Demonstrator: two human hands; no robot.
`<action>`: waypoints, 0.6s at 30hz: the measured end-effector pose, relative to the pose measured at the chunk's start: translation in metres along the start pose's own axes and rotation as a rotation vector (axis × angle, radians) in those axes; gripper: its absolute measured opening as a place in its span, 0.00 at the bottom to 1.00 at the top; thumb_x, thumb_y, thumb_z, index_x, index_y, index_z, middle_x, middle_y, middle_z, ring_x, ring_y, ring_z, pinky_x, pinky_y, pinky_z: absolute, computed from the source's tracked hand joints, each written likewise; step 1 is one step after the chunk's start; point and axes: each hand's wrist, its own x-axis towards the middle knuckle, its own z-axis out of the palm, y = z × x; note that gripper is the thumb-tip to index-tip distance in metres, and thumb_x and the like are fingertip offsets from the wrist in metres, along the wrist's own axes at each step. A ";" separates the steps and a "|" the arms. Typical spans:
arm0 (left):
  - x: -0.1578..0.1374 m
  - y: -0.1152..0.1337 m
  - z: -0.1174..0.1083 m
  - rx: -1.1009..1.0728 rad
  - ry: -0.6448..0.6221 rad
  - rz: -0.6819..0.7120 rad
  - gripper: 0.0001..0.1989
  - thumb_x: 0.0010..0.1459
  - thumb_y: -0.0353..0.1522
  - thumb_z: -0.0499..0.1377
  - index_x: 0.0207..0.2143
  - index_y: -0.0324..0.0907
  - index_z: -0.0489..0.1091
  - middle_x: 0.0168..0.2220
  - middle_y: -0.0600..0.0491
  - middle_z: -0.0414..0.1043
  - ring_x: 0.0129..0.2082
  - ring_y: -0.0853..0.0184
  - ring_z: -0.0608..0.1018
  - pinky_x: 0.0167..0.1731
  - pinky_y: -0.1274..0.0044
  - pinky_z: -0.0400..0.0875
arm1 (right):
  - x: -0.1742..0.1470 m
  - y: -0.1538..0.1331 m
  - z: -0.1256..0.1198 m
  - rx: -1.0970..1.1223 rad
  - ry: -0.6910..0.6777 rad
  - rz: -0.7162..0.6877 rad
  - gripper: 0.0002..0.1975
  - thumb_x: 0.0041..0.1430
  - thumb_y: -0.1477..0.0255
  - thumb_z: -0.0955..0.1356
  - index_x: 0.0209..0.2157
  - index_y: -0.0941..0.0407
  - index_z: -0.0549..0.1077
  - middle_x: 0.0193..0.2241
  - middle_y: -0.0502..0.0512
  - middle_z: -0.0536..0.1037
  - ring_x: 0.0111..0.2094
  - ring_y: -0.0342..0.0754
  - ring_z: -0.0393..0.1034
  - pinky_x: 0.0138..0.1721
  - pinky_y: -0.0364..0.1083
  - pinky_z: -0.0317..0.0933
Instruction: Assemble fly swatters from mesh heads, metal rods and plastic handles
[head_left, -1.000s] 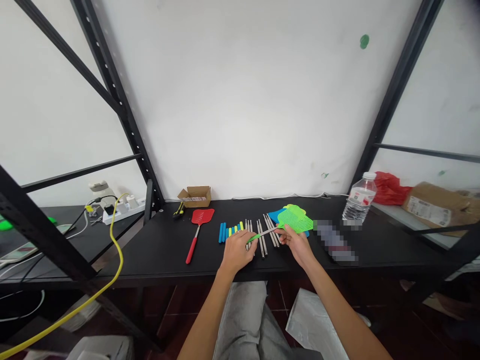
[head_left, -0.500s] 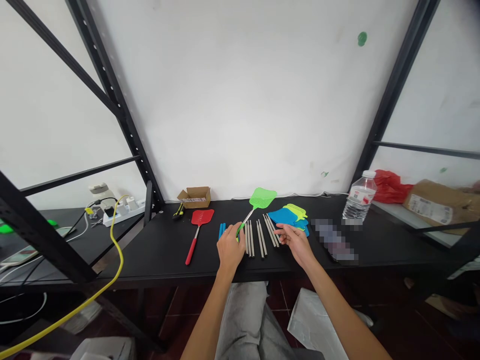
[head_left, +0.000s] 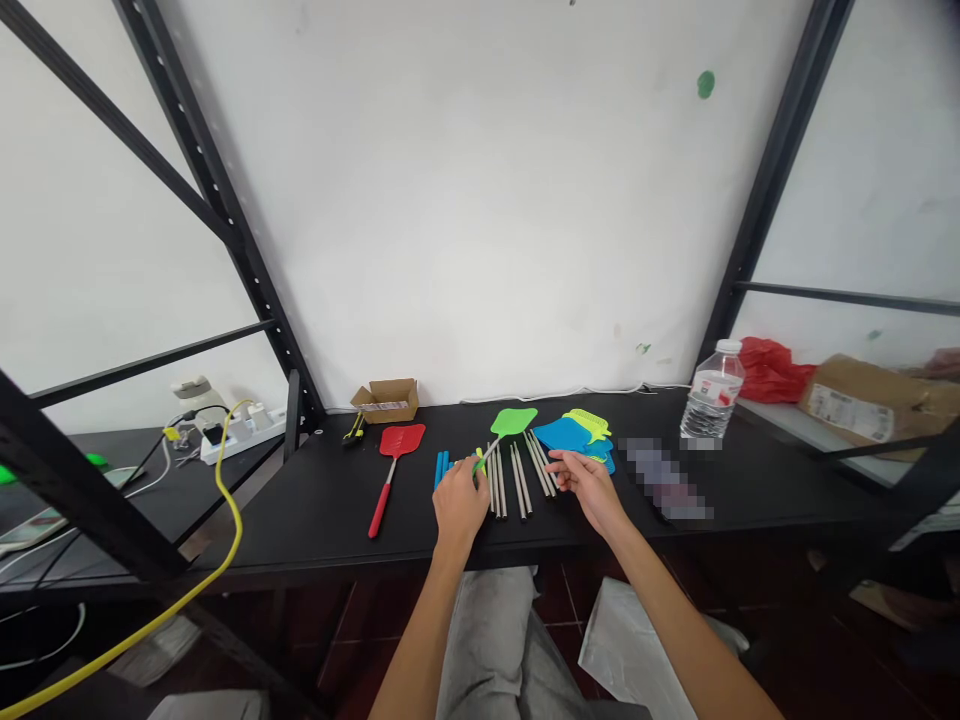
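Observation:
My left hand [head_left: 460, 503] is closed around the grip of a green fly swatter [head_left: 513, 422], whose head points away from me above the table. Blue handle tubes [head_left: 442, 466] lie just beyond this hand, partly hidden by it. Several silver metal rods [head_left: 520, 482] lie in a row between my hands. My right hand [head_left: 589, 486] hovers by the right-hand rods with its fingers loosely bent and apart, and nothing shows in it. Behind it, blue swatter heads [head_left: 564, 434] and yellow swatter heads [head_left: 589, 422] are piled. A red fly swatter [head_left: 401, 440] lies to the left.
A small open cardboard box [head_left: 388, 402] stands at the back left. On the right are a water bottle [head_left: 712, 395] and a blurred flat object [head_left: 664, 478]. A yellow cable [head_left: 231, 540] crosses the left side, near a power strip [head_left: 247, 436]. Black shelf posts [head_left: 217, 190] frame the table [head_left: 315, 510].
The green swatter's head has dropped closer to the table, tilting down in my left hand. My right hand has barely moved. The whole view has shifted slightly.

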 end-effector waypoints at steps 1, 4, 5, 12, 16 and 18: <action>0.000 0.000 0.001 0.014 -0.009 0.013 0.14 0.62 0.31 0.51 0.47 0.45 0.72 0.44 0.50 0.76 0.40 0.63 0.77 0.34 0.76 0.68 | 0.000 0.000 0.000 0.003 -0.001 0.001 0.19 0.53 0.56 0.71 0.38 0.57 0.79 0.32 0.60 0.80 0.25 0.44 0.67 0.27 0.44 0.61; 0.000 -0.001 0.003 0.023 -0.001 0.047 0.14 0.62 0.30 0.51 0.47 0.45 0.72 0.43 0.49 0.76 0.40 0.63 0.77 0.36 0.76 0.68 | 0.000 0.000 0.000 0.009 -0.002 0.004 0.19 0.53 0.56 0.71 0.38 0.57 0.79 0.32 0.59 0.80 0.25 0.44 0.67 0.27 0.44 0.61; -0.001 -0.001 0.003 0.016 0.012 0.053 0.14 0.62 0.30 0.51 0.47 0.45 0.72 0.42 0.49 0.76 0.40 0.63 0.77 0.36 0.76 0.68 | 0.000 0.000 0.000 0.010 -0.004 0.005 0.19 0.53 0.56 0.71 0.38 0.57 0.79 0.32 0.59 0.80 0.25 0.44 0.67 0.27 0.44 0.61; 0.004 -0.005 -0.003 -0.078 0.184 0.017 0.17 0.65 0.32 0.47 0.51 0.42 0.70 0.47 0.46 0.74 0.49 0.60 0.74 0.47 0.72 0.68 | 0.000 0.000 0.000 0.010 0.004 0.011 0.19 0.54 0.56 0.71 0.38 0.57 0.79 0.31 0.59 0.80 0.25 0.44 0.67 0.27 0.44 0.61; 0.007 -0.021 -0.013 0.006 0.213 -0.044 0.19 0.65 0.31 0.46 0.53 0.40 0.69 0.46 0.45 0.74 0.47 0.59 0.75 0.46 0.70 0.68 | 0.001 0.001 0.000 0.021 0.009 0.014 0.19 0.52 0.56 0.71 0.37 0.57 0.79 0.31 0.59 0.80 0.25 0.44 0.66 0.27 0.44 0.60; 0.007 -0.033 -0.020 0.084 0.207 -0.063 0.19 0.64 0.30 0.47 0.53 0.39 0.70 0.45 0.44 0.74 0.45 0.58 0.75 0.45 0.70 0.67 | 0.001 0.000 0.000 0.019 0.012 0.014 0.20 0.52 0.55 0.71 0.38 0.57 0.79 0.31 0.59 0.80 0.25 0.44 0.66 0.27 0.44 0.60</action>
